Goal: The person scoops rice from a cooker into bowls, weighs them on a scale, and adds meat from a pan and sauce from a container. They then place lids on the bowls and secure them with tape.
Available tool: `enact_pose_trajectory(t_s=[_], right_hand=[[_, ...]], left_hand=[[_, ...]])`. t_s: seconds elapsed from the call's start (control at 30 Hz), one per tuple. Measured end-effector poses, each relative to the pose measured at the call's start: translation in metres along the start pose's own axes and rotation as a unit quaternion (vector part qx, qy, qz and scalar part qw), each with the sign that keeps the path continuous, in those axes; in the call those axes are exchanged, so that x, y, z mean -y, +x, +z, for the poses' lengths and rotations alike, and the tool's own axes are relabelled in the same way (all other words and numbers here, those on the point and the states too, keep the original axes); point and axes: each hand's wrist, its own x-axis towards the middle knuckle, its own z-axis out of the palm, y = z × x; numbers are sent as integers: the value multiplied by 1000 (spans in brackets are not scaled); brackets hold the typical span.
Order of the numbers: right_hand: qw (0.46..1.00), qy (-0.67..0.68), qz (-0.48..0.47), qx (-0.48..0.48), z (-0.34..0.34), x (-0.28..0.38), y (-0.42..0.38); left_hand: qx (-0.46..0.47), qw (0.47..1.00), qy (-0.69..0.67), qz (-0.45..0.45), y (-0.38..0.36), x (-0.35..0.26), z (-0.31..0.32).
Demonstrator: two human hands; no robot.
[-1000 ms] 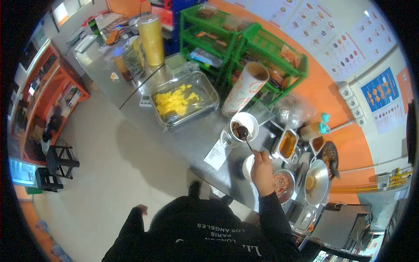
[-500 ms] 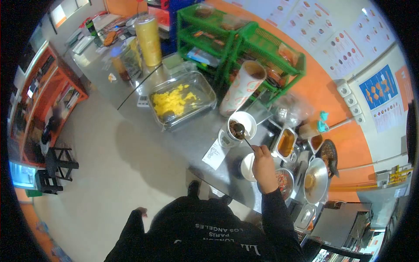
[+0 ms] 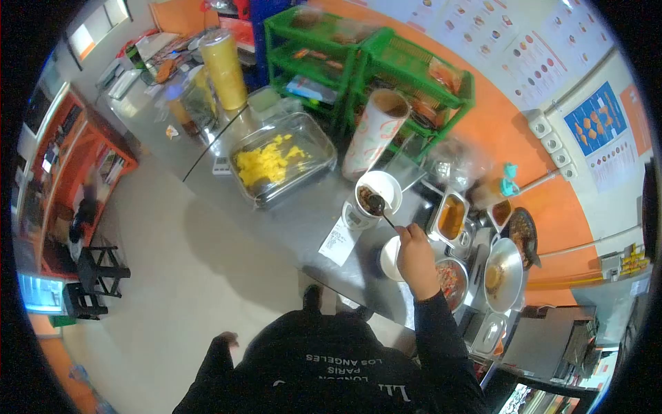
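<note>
My right hand (image 3: 418,261) grips the handle of a spoon (image 3: 376,204) whose dark, round head is inside a white bowl (image 3: 390,185). Brown chopped food (image 3: 364,196) lies on the bowl's left side. The bowl sits on a small scale (image 3: 354,215), with a printed paper slip (image 3: 338,241) in front. Just left of my right hand is a second white bowl (image 3: 390,259), partly covered by it. Down at my side, away from the counter, hangs my left hand (image 3: 227,338); its fingers are too small and partly hidden to read.
On the steel counter (image 3: 276,231), a clear tray (image 3: 318,185) holds yellow food. Behind it stand a patterned paper roll (image 3: 372,138) and green crates (image 3: 420,65). To the right are a sauce pan insert (image 3: 452,215), a chopped-food bowl (image 3: 452,279) and a wok (image 3: 503,276).
The spoon remains in the white bowl, its head slightly shifted within it. The whole view has moved a little with my head. My left hand still hangs at my side.
</note>
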Motion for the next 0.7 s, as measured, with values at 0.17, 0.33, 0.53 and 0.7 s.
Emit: enact_pose_trajectory(t_s=[0.17,0.33,0.53,0.7], right_hand=[[1000,-3,12,2,-5,-1,-6],[998,55,38,-22,-26,-2,-14],[911,342,221,-67,-58,-66,-62],[801,453,368,-132,-90,-159,-154]], left_hand=[[-194,969,-141,-61,-25,2,22],[2,993,-82,-81,0,4,-2],[56,991,-72,-101,13,1,-28],[101,983,-59,-143,35,-14,-68]])
